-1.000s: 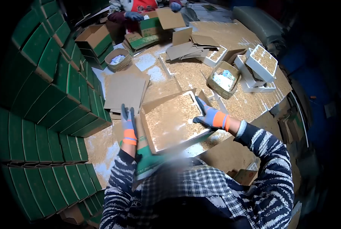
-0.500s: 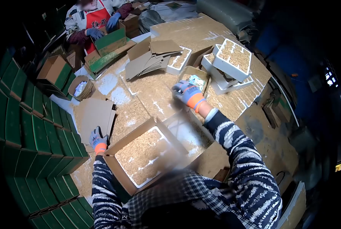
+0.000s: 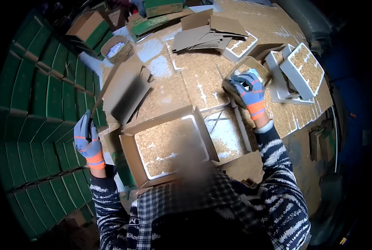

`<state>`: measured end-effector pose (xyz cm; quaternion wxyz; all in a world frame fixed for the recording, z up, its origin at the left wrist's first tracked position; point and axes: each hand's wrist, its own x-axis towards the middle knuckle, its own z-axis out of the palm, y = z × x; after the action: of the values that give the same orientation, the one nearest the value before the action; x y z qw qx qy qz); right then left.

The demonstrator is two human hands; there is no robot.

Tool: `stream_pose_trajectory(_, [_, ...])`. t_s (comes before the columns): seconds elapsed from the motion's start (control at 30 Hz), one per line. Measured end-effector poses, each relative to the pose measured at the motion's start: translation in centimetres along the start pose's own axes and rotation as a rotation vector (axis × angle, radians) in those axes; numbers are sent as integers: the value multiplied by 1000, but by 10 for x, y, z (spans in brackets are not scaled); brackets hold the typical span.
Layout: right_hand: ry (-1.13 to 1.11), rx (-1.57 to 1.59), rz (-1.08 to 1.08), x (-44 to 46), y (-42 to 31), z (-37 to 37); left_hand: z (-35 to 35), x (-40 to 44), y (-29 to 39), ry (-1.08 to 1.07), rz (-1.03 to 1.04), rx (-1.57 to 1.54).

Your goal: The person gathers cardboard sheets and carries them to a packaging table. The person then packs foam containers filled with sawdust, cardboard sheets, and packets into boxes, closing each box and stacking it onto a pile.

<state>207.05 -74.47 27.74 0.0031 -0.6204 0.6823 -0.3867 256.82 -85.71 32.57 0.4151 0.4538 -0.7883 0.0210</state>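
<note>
My gloved left hand pinches the edge of a cardboard sheet, which is lifted and tilted over other sheets. My gloved right hand is at the rim of a basket holding small white and blue-green packets; its fingers are curled, and whatever they may hold is hidden. Between my hands an open cardboard box contains a white-edged tray filled with tan, crumbly material. A dark blur covers part of the tray.
Green boxes are stacked high at the left. White trays are piled at the right. Folded cardboard, a second basket and an open box stand farther back.
My left hand has moved left and raised the cardboard sheet. My right hand went from the box to the basket and stays there. The view has shifted, leaving the co-worker mostly out of sight.
</note>
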Motion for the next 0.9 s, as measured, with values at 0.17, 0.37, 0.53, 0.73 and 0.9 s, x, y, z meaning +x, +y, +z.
stream_pose_trajectory(0.17, [-386,188,-472,-50,-118,33,-28,-30,64,42,210,-21])
stream_pose_trajectory(0.37, [128,390,71,-65,-108,4,-22,-90,92,-577,502,-143])
stream_pose_trajectory(0.53, [23,143,-183,-77,-146,2,3,-159,59,-996,529,-93])
stream_pose_trajectory(0.73, [-124,675,132,-109,-105,15,-42,-118,45,-310,-96,-608])
stream_pose_trajectory(0.9, [-672,516,-55,-148,-61,70,74,-237,-22,-603,-765,-959])
